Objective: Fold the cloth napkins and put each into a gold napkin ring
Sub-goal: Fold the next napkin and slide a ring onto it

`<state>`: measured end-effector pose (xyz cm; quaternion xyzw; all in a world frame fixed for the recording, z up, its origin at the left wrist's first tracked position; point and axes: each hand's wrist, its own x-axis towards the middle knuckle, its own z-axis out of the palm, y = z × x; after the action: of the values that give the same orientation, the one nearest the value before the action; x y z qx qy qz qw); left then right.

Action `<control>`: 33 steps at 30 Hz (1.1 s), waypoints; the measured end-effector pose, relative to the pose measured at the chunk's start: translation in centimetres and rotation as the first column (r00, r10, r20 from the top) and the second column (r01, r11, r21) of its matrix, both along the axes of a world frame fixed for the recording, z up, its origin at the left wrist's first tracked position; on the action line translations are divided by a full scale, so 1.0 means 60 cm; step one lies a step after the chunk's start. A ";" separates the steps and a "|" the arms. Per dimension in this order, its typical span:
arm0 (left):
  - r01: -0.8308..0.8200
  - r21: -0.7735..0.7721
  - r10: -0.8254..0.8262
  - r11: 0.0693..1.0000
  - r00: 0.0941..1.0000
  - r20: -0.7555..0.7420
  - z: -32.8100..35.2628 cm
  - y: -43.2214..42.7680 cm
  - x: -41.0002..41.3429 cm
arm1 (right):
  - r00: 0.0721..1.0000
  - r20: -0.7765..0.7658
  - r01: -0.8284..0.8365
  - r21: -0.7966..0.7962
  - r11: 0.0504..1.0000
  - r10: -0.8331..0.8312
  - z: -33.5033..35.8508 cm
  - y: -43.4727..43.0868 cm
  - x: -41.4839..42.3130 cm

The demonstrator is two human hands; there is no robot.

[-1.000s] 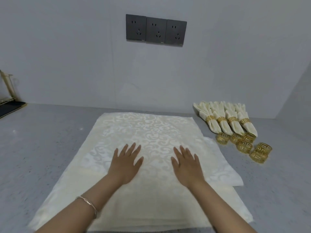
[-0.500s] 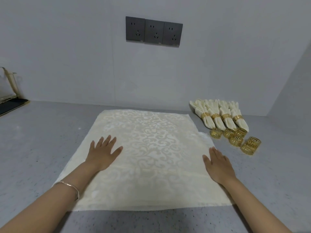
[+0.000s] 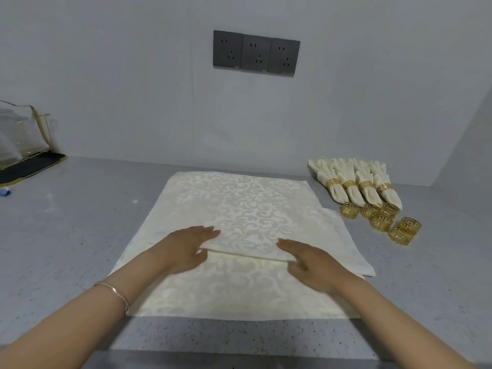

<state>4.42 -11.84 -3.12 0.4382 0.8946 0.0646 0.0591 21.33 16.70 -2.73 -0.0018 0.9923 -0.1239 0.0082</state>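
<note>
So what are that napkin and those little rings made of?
The napkin looks like woven cloth, maybe damask: cream, with a faintly shiny scroll pattern and a soft fold. The rings look like glossy gold-coloured metal with cut-out patterns, though plated plastic is possible.

Napkin (image 3: pixel 247 209): cream damask cloth, faint sheen; rings (image 3: pixel 380 221): shiny gold metal; countertop (image 3: pixel 66 222): matt speckled grey

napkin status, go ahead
Pinching a pleat across the napkin: left hand, right hand. Loose gold rings waiting at right. Nothing in the way.
</note>
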 end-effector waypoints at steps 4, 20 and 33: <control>0.008 -0.033 -0.011 0.999 0.997 -0.076 0.002 -0.009 0.007 | 0.999 -0.047 0.005 0.040 0.999 -0.004 -0.003 -0.003 0.000; -0.340 0.316 0.337 0.886 0.939 0.068 0.004 -0.008 -0.003 | 0.997 -0.057 0.031 -0.194 0.981 -0.042 0.050 -0.029 -0.076; -0.466 0.136 0.472 0.874 0.882 -0.014 -0.057 0.006 -0.030 | 0.975 0.094 0.199 0.012 0.980 -0.199 0.023 -0.105 -0.398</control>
<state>2.59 -11.46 -6.52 0.2127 0.9692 0.1240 -0.0074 -2.52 10.38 -1.32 0.1036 0.9861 -0.1226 0.0429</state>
